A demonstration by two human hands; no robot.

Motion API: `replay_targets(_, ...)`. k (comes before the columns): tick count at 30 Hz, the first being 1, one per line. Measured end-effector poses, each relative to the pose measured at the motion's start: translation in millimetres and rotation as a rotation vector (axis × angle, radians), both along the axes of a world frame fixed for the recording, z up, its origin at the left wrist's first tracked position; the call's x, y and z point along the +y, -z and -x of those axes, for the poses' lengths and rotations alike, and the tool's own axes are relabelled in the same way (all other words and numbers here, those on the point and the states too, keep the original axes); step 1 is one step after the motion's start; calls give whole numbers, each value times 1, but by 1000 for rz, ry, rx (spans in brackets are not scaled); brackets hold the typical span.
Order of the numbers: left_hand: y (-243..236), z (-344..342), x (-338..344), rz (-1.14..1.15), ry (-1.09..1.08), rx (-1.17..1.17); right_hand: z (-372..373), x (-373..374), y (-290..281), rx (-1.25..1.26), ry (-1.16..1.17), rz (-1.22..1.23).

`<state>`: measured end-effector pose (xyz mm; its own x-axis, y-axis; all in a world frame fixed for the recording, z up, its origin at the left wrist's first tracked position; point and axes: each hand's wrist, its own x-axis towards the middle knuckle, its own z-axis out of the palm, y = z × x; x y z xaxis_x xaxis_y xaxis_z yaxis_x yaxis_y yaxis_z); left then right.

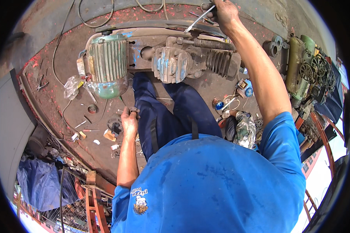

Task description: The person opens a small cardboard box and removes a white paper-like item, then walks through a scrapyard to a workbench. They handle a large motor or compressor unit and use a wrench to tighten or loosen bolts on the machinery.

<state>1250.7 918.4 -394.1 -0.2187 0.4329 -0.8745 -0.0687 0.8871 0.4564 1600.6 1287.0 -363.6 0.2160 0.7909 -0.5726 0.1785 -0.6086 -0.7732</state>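
Note:
My right hand (226, 14) is raised at the far side, its fingers closed round a long silver metal bar (198, 19) with a flattened tip. That tip is over the far edge of a greasy compressor pump (171, 64), close to the rim of a large pulley wheel (159, 25). Left of the pump, on the same base plate (135, 54), stands a green finned electric motor (109, 58). My left hand (130, 117) hangs low beside my left thigh with curled fingers. Whatever it holds, if anything, is too small to make out.
Scattered on the stained floor lie a clear plastic bag (72, 86), a metal ring (92, 108) and paper scraps (109, 135). Cables (58, 54) loop at the left. Blue-and-copper parts (245, 88) sit right of my legs. Old green machinery (305, 66) stands at the far right.

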Motion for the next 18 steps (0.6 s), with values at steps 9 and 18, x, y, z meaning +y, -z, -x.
replay_targets(9, -10, -19, 14, -83, 68, -9, 18, 2, 55, 143, -5, 257)
replay_targets(18, -27, -31, 57, 28, 160, -41, 75, -133, -94, -265, -1384, -919)
